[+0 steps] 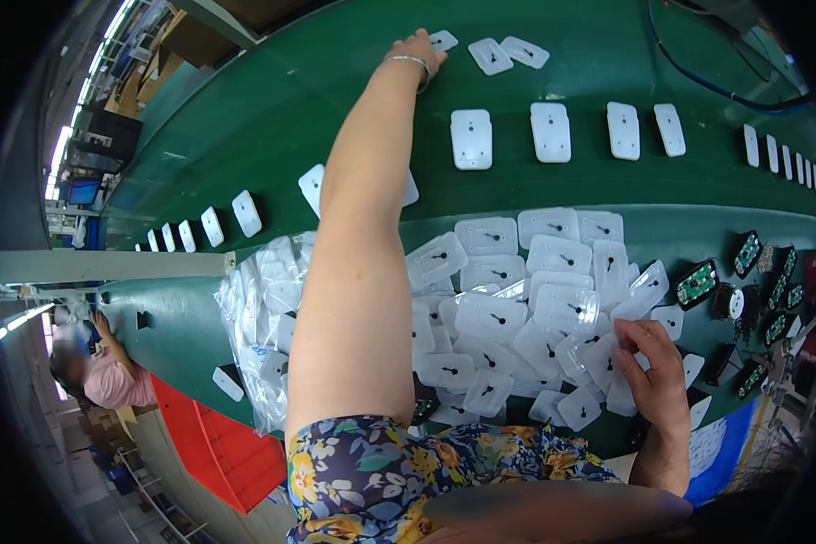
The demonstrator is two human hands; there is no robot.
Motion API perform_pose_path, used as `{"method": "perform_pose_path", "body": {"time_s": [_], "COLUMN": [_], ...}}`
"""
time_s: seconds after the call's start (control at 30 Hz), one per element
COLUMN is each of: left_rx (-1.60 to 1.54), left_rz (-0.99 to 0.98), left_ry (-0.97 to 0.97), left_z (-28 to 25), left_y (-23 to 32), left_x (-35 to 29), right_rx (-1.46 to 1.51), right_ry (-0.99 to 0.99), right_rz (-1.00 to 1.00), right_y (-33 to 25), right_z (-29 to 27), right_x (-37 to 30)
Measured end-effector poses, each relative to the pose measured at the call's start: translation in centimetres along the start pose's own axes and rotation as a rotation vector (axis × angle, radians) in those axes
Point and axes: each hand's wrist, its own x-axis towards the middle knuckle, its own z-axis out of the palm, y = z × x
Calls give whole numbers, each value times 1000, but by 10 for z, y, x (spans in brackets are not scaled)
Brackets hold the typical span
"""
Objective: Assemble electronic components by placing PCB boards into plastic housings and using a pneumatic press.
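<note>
My left arm stretches across the green work surface. At its far end, my left hand (417,56) has its fingers closed at a translucent plastic cover (443,41), its fingertips partly hidden. Two similar loose covers, the nearer one a rounded translucent cover (490,56), lie to its right. My right hand (653,370) is bent over the right side of a heap of translucent plastic covers (490,315), each with a dark keyhole-shaped opening. Its thumb and fingers close on the edge of one cover (600,361) there.
White rectangular housings (471,140) stand in a row along the green belt (272,118). A clear plastic bag of covers (267,290) lies left of the heap. Green circuit boards in black cases (695,283) sit at right. A red bin (222,449) and a person in pink (113,376) are at left.
</note>
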Motion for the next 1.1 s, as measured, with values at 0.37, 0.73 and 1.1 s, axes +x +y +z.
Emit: {"method": "perform_pose_path", "body": {"time_s": [0.37, 0.73, 1.1], "left_rx": [-42, -301, -30], "left_rz": [4, 902, 868], "left_ry": [176, -251, 69], "left_z": [-70, -94, -117], "left_y": [-2, 143, 80], "left_x": [-115, -383, -331], "right_rx": [-50, 225, -173], "right_ry": [150, 456, 356], "right_rz": [-137, -202, -131], "right_y": [-19, -42, -70], "right_z": [-14, 8, 24], "right_x": [-38, -59, 214]}}
